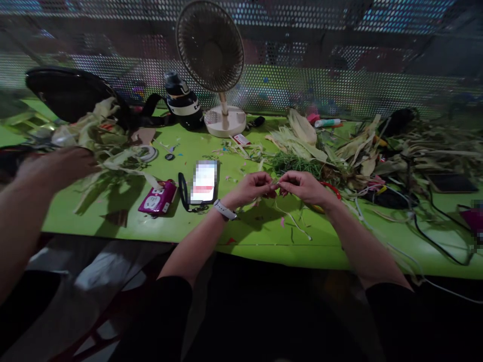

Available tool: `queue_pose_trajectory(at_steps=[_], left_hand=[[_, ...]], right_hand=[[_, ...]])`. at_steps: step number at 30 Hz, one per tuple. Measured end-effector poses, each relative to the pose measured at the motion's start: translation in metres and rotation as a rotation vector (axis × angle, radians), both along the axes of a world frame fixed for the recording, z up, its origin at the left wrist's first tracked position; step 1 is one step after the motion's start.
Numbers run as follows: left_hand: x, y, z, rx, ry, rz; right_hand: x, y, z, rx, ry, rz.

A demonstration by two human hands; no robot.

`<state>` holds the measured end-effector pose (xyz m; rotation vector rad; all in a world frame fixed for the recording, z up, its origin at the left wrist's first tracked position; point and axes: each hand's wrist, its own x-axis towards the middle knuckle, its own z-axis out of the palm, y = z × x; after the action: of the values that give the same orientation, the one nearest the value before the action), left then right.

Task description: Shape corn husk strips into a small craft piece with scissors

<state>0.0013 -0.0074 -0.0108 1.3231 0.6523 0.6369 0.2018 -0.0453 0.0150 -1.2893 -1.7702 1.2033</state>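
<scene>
My left hand [255, 188], with a white band at its wrist, and my right hand [302, 187] meet fingertip to fingertip above the green table [260, 241]. Both are closed in a pinch. What lies between the fingers is too small to make out. A thin pale strand [292, 219] trails below them toward the table's front edge; whether it is held at its upper end I cannot tell. Just behind my right hand sit a tuft of thin green strands [292, 165] and dry corn husks [302, 133]. A red curved handle [332, 189] shows beside my right wrist.
Left of my hands lie a lit phone [204, 182] and a magenta power socket [157, 198]. A fan [225, 120] and a black bottle [184, 103] stand at the back. Another person's hand [62, 168] is near husks at left. Cables [418, 226] cross the right side.
</scene>
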Motion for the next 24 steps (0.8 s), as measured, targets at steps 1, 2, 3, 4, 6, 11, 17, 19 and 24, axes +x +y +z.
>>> queue_pose_trajectory(at_steps=[1,2,3,4,6,11,17,19,24], left_hand=[[0.000,0.001,0.000,0.039,0.005,0.033],[0.001,0.002,0.000,0.085,0.019,0.065],[0.001,0.002,0.001,0.125,0.038,0.091],[0.001,0.002,0.002,0.148,0.057,0.106],[0.000,0.002,0.003,0.137,0.082,0.098],[0.000,0.002,-0.001,0.131,0.098,0.084],[0.003,-0.001,-0.003,0.237,0.140,0.184],[0.004,-0.003,-0.003,0.240,0.144,0.191],[0.006,-0.003,-0.009,0.231,0.078,0.218]], right_hand=[[0.000,0.000,0.000,0.014,-0.013,-0.002],[0.001,-0.001,0.000,0.031,-0.033,-0.001],[0.001,-0.001,0.000,0.053,-0.063,0.003],[0.001,-0.002,0.000,0.080,-0.105,0.008],[0.001,-0.002,0.001,0.147,-0.209,0.011],[-0.001,-0.002,0.001,0.320,-0.425,-0.019],[-0.005,-0.004,-0.009,0.536,-0.709,-0.056],[-0.007,-0.005,-0.013,0.621,-0.811,-0.068],[-0.015,-0.010,-0.015,0.861,-1.031,-0.077]])
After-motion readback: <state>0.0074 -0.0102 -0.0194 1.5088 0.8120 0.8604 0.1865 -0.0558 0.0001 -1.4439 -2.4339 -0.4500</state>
